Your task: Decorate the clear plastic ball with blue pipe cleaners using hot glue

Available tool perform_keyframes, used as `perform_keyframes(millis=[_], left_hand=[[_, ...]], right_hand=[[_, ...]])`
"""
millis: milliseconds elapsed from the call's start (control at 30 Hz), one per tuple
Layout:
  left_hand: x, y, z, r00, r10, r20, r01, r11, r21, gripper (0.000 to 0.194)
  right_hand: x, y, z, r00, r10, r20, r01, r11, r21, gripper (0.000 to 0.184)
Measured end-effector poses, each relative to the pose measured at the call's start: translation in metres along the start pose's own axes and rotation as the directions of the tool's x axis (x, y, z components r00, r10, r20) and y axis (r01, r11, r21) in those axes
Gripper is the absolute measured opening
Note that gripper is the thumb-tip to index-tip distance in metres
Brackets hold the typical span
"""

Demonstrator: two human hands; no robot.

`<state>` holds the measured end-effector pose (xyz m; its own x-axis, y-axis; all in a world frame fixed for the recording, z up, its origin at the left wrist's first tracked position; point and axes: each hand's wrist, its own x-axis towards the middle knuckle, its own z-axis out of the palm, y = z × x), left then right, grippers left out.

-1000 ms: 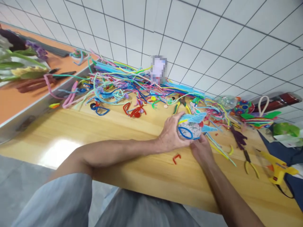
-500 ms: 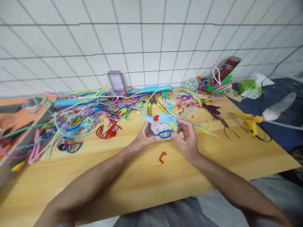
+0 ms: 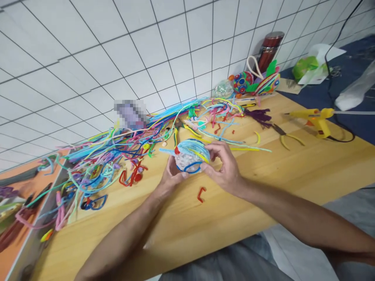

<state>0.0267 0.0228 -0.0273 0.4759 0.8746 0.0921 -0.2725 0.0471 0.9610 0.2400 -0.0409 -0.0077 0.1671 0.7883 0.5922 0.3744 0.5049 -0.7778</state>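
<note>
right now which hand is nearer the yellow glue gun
Right. The right hand holds the ball on the side towards the glue gun, with pliers lying in between; the left hand is on the ball's opposite side, farther from it.

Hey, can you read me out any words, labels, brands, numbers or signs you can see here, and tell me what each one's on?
I can't read any text here.
Pixelated object by the wall: masked, unreadable.
Yellow glue gun: any marking is too small or blurred.
Red flask: no legible label.
Decorated ball: no lettering visible.
</note>
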Motion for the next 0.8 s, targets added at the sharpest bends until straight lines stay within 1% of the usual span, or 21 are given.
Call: perform_keyframes(millis=[167,300,400,500,667,800], left_hand=[[0.002,-0.001,0.001,0.999,0.033,-0.040,-0.032,0.999,0.029,0.092],[0.005,-0.002,0.006,0.996,0.065,-0.059,-0.063,0.997,0.037,0.095],[0.005,-0.004,0.008,0.994,0.064,-0.085,-0.060,0.997,0.054,0.092],[0.006,-0.009,0.009,0.993,0.065,-0.103,-0.059,0.996,0.060,0.089],[0.007,-0.014,0.009,0.990,0.074,-0.118,-0.069,0.997,0.043,0.089],[0.008,-0.016,0.011,0.992,0.057,-0.110,-0.055,0.998,0.022,0.090]], right_hand=[[0.002,0.006,0.001,0.985,0.168,0.038,-0.171,0.978,0.118,0.039],[0.006,0.014,0.001,0.939,0.320,0.126,-0.341,0.912,0.227,0.041],[0.008,0.020,0.002,0.903,0.392,0.174,-0.426,0.869,0.252,0.043],[0.008,0.024,0.003,0.890,0.420,0.176,-0.453,0.858,0.241,0.042],[0.008,0.028,0.004,0.899,0.413,0.145,-0.436,0.870,0.229,0.040],[0.008,0.030,0.004,0.896,0.419,0.147,-0.443,0.872,0.210,0.042]])
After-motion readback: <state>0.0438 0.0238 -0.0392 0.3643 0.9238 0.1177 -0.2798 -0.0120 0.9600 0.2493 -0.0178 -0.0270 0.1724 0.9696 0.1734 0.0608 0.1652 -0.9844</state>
